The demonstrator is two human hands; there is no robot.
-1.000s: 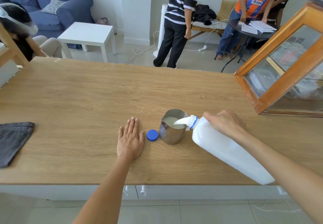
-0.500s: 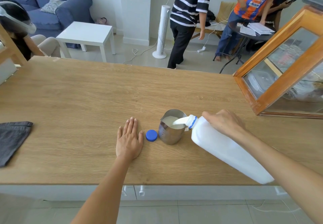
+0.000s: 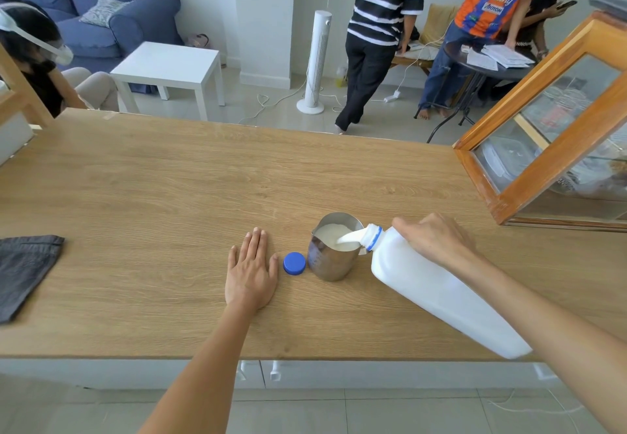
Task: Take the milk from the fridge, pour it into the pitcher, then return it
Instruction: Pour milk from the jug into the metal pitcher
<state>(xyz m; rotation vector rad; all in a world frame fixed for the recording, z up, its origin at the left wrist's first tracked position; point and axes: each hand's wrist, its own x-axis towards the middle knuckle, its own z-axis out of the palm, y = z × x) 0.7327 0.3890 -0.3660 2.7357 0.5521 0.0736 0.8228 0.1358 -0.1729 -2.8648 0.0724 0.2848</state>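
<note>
Busy living room here, with a long wooden counter running across the middle and white cupboard fronts under its near edge. Behind it there's a blue sofa, a small white side table, a white tower fan, and a few people standing or sitting around the back of the room. A wood-framed glass cabinet sits tilted on the right end of the counter, and a dark folded cloth lies near the left edge. On to the actual action: the right hand is wrapped around the handle end of a white milk jug, which is tipped way over to the left, its base hanging out past the front edge of the counter. Milk is running out of the spout into a steel pitcher standing upright on the counter, and the pitcher looks pretty full already. The blue cap lies flat just left of the pitcher. The left hand is resting palm down on the wood beside the cap, fingers straight and together, holding nothing.
</note>
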